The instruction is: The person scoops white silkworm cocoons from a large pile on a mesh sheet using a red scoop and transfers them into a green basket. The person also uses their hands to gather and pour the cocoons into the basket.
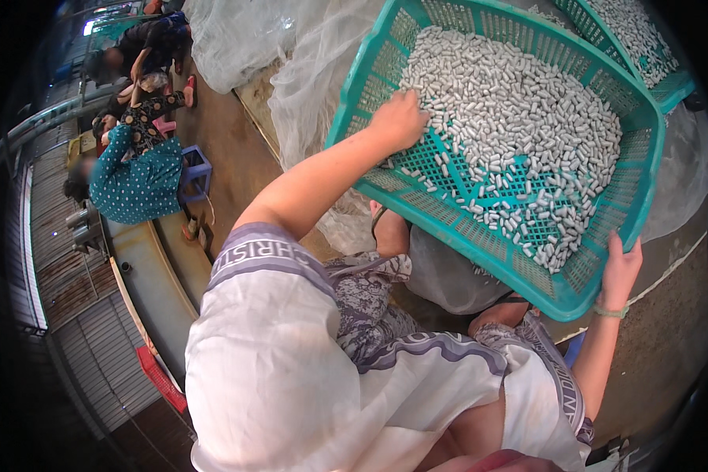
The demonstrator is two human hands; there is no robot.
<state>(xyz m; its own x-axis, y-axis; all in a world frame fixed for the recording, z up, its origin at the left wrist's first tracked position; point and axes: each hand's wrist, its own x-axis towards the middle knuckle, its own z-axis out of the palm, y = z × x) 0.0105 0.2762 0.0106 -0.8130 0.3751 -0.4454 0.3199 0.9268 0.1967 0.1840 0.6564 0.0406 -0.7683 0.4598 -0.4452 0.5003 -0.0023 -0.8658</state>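
Observation:
A green plastic basket (488, 292) with latticed walls sits tilted over my lap. Many small pale-grey, rod-shaped pieces (519, 102) fill its far part, thinning out so that the mesh floor shows on the near side. My left hand (401, 119) reaches over the left wall into the basket, at the edge of the heap. Its fingers are curled, and what they hold, if anything, is hidden. At the near right corner, my right hand (621, 271) grips the basket's rim, thumb on top.
A second green basket (672, 90) of similar pieces stands at the upper right. Sheer white netting (299, 102) lies beyond and left. Another person in a dotted teal top (138, 177) sits by a blue stool (197, 169) at left, with more people behind. A red basket (161, 377) lies lower left.

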